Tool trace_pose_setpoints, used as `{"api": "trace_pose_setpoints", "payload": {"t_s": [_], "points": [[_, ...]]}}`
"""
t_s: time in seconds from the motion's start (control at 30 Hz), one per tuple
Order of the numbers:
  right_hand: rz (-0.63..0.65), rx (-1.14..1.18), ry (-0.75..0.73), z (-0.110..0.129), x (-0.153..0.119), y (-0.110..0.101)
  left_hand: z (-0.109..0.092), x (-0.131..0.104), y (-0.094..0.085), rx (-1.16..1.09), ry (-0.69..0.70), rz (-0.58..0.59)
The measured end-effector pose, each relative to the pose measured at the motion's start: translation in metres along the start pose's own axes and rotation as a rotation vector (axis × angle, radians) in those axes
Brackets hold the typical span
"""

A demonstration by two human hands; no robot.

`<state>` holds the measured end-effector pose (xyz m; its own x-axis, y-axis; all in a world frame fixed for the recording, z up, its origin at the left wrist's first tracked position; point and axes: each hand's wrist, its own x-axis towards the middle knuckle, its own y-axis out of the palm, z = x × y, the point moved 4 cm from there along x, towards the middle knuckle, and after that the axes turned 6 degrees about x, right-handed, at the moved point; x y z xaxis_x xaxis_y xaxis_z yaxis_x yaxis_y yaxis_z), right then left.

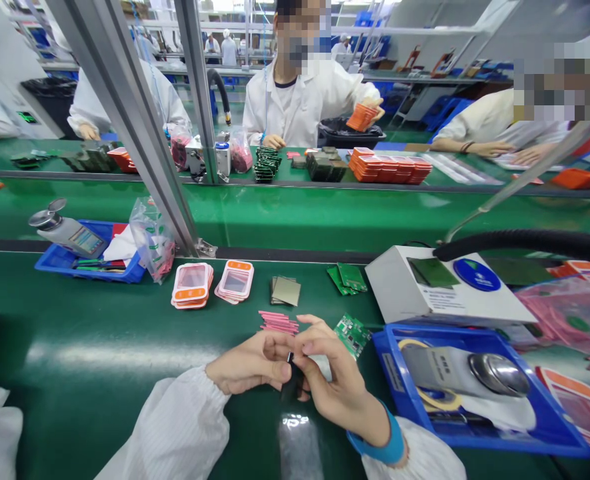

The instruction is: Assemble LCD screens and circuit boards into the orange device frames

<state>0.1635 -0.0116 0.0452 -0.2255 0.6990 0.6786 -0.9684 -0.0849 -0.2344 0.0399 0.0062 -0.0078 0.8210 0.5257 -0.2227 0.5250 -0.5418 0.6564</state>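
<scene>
- In the head view, a small dark piece (291, 387) is held between the fingertips of both hands, above the green bench (99, 360) and nearer the wearer than the pink strips (279, 323).
- The left hand (255, 363) is drawn in narrowly, with its thumb pressed on the dark piece; by the right hand (335, 380) the other side is pinched, though that grip is partly hidden.
- A blue wristband (391, 437) is worn on the right wrist.
- A clear sheet of plastic (301, 453) is laid out nearer the wearer than the strips.
- Thin grey-beige plates (285, 291) are piled just beyond the strips.
- To the left of the strips and farther off, orange-and-white frames (191, 285) are stacked in two piles.
- Farther left of the strips, a pump bottle (75, 238) is set in a blue tray (137, 270).
- To the right of the strips, a green circuit board (353, 335) is partly covered by the right hand; beyond it, more green boards (349, 278) are grouped.
- Well to the right of the strips, a white box (397, 287) is placed, and nearer the wearer a grey bottle (432, 370) is kept in a second blue tray (515, 440).
- Far beyond the strips, orange pieces (361, 118) are held up by a white-coated co-worker (307, 107).
</scene>
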Motion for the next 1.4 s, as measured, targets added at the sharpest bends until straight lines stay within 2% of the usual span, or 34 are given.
{"api": "trace_pose_setpoints", "payload": {"t_s": [0.23, 0.4, 0.6, 0.77, 1.13, 1.4], "points": [[-0.096, 0.201, 0.110, 0.002, 0.000, -0.007, -0.006, -0.003, 0.009, -0.106, 0.062, 0.095], [-0.116, 0.381, 0.228, 0.004, 0.004, -0.016, -0.008, -0.007, 0.008, -0.218, 0.106, 0.144], [-0.133, 0.572, 0.353, 0.002, 0.006, -0.025, -0.013, -0.012, 0.014, -0.257, 0.125, 0.208], [-0.098, 0.694, 0.418, -0.002, 0.004, -0.025, -0.018, -0.014, 0.019, -0.246, 0.167, 0.257], [-0.092, 0.851, 0.499, -0.006, 0.002, -0.021, -0.018, -0.015, 0.021, -0.257, 0.185, 0.292], [-0.118, 0.943, 0.541, -0.007, 0.005, -0.022, -0.017, -0.014, 0.020, -0.250, 0.205, 0.269]]}}
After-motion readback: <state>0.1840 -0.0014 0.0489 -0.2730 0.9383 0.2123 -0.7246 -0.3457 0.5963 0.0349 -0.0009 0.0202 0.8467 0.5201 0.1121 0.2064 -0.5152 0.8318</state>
